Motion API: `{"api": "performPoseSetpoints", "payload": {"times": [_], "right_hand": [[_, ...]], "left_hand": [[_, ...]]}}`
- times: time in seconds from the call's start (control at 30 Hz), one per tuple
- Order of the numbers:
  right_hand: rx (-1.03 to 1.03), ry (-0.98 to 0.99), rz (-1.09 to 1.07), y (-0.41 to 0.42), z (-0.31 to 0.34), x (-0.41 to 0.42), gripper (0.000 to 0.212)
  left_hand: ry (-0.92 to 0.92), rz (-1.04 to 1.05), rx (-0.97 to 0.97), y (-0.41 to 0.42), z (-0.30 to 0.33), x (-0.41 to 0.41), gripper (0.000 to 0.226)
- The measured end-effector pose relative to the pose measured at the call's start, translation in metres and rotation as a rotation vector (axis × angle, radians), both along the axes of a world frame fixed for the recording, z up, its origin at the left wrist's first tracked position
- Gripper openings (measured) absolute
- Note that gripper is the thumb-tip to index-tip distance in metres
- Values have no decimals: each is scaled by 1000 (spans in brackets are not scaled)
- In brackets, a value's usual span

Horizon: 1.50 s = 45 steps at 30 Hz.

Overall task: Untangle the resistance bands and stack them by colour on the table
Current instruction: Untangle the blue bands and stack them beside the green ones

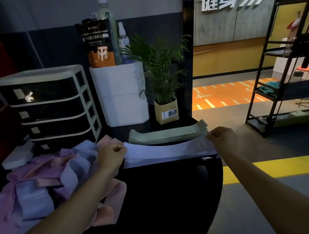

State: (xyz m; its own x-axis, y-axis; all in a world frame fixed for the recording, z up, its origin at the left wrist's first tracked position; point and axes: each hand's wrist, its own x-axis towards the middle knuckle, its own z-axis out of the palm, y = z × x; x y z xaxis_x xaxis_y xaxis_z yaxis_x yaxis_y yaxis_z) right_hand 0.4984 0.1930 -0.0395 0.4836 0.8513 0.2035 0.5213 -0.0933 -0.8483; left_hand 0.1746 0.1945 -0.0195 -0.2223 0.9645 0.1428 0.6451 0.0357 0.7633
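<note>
We hold one lilac band (169, 149) stretched flat between both hands. Our left hand (113, 151) pinches its left end with curled fingers; our right hand (220, 136) pinches its right end the same way. The band sags slightly in the middle and sits just above a lilac stack (165, 160) lying on the black bench (167, 195); we cannot tell whether band and stack touch.

Just behind the lilac stack lies a green stack (168, 134), flat and squared, near the far right part of the bench.

To the left, under and beside our left forearm, lies the tangle (43, 182) of pink and lilac bands, looped over one another. One pink band (113, 203) hangs toward the near edge of the bench.

At the back of the bench stand:
- a drawer unit (50, 106) with dark fronts, far left
- a white bin (122, 95) carrying a pouch (98, 44) and bottles (122, 38)
- a plant (162, 82) in a paper-wrapped pot, just behind the green stack

A black rack (284, 62) stands on the floor, well apart to the right
</note>
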Motion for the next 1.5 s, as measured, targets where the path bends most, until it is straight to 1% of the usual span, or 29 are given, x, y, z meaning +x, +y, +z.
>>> {"api": "performPoseSetpoints", "payload": {"times": [0.1, 0.13, 0.17, 0.27, 0.3, 0.4, 0.47, 0.57, 0.63, 0.77, 0.9, 1.0, 1.13, 1.37, 1.5], "right_hand": [[-15, -48, -13, 2, -6, -4, 9], [-30, -66, -12, 2, -9, -5, 9], [-39, -81, -13, 2, -10, -6, 8], [-35, -111, -38, 5, -18, -9, 6], [-33, -127, -53, 6, -19, -10, 5], [-34, -191, -85, 7, -22, -14, 7], [-35, -239, -90, 4, -22, -18, 10], [-10, -324, -90, -4, -21, -32, 26], [-15, -367, -28, -14, -22, -49, 30], [-6, -322, 247, -29, -28, -85, 29], [14, -369, 391, -34, -29, -93, 29], [0, -410, 421, -33, -29, -92, 31], [-31, -493, 459, -33, -29, -92, 33], [-26, -526, 440, -33, -32, -91, 28], [-22, -532, 403, -32, -34, -91, 27]], "left_hand": [[75, 16, -41, 3, -9, -1, 41], [84, 21, -49, 3, -13, -1, 43], [91, 27, -56, 3, -16, -1, 40], [100, 24, -69, 4, -23, -1, 20], [98, 23, -74, 4, -25, -2, 18], [122, 27, -75, 4, -30, -3, 18], [107, 26, -66, 3, -31, -3, 16], [93, 13, -31, 1, -34, -4, 16], [76, 7, -7, 0, -34, -4, 23], [36, 11, 35, -3, -38, -4, 17], [19, -35, 102, -7, -42, -6, 21], [47, -118, 169, -12, -47, -8, 29], [113, -181, 179, -16, -58, -10, 40], [146, -162, 240, -18, -63, -9, 35], [157, -158, 229, -18, -63, -7, 33]]}}
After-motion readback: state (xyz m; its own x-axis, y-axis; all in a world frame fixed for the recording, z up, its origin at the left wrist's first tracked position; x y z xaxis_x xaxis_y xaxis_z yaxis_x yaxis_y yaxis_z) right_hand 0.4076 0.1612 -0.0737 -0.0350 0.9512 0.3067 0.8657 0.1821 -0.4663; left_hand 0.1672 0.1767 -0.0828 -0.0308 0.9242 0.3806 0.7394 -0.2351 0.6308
